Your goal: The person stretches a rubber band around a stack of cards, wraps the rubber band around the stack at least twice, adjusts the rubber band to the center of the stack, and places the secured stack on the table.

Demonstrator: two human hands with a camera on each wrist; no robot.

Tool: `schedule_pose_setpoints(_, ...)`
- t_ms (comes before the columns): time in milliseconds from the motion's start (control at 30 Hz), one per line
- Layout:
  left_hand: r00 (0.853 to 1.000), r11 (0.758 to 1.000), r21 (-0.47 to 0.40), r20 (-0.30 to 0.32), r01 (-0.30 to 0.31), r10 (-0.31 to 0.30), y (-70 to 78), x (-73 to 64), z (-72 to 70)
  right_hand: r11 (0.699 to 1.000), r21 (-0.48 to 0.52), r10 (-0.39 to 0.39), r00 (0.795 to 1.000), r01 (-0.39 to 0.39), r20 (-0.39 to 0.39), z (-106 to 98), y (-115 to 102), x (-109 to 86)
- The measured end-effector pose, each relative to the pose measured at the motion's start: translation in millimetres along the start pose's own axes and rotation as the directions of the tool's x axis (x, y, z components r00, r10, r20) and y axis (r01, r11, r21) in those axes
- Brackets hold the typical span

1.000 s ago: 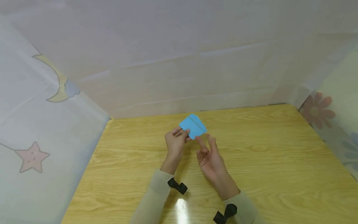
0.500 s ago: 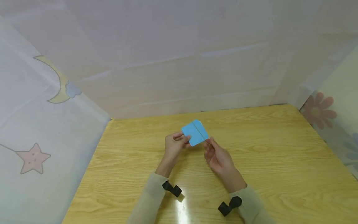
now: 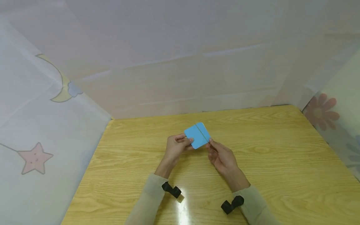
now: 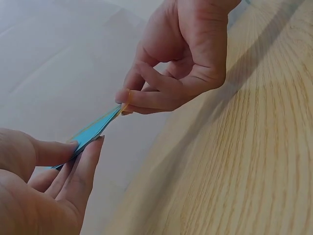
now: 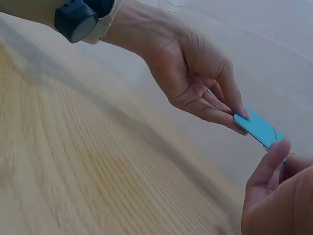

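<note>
A thin stack of square blue cards [image 3: 194, 137] with rounded corners is held above the table. My left hand [image 3: 175, 147] pinches its near left edge, thumb on top and fingers beneath. Across the top face runs a thin yellowish rubber band [image 3: 202, 132], parallel to the far right edge. At the stack's right corner, my right hand [image 3: 225, 158] pinches the band with thumb and fingertips. In the left wrist view the layered edge of the cards [image 4: 93, 131] shows, and the rubber band [image 4: 129, 97] loops by the right fingertips. The stack's underside is hidden.
The wood-grain table [image 3: 135, 156] spreads under both hands. A pale cloth wall [image 3: 168, 78] closes off the back, with printed cloth sides left and right. Small black devices [image 3: 172, 190] are strapped at both wrists.
My right hand has gone from spread fingers beside the stack to pinching the band at its corner. The stack has moved slightly nearer and to the right, with my left hand still holding it.
</note>
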State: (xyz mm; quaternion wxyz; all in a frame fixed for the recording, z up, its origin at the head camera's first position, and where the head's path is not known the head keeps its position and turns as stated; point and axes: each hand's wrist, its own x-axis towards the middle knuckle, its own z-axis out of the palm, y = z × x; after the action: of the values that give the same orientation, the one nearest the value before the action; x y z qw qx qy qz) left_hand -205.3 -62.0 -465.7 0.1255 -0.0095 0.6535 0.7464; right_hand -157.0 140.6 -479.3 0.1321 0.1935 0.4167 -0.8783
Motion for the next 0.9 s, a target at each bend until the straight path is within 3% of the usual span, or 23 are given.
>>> schedule_pose_setpoints(433,1.000,1.000,0.026,0.018,0.015,-0.016,-0.8,-0.1,-2.5,1.000,0.026,0.014,1.000,-0.014,0.002,-3,-3,1.8)
schedule_pose_setpoints(667,0.995,0.998,0.058,0.099,0.013,-0.019,-1.0,-1.4,-12.5,0.992,-0.123,0.004,0.999,0.002,0.050,-8,-5,-0.9)
schedule_pose_setpoints(900,0.978,0.996,0.092,0.209,-0.004,-0.016,-2.9,-1.6,-20.1,0.969,-0.241,-0.047,0.997,0.058,0.053,-11,-8,-2.8)
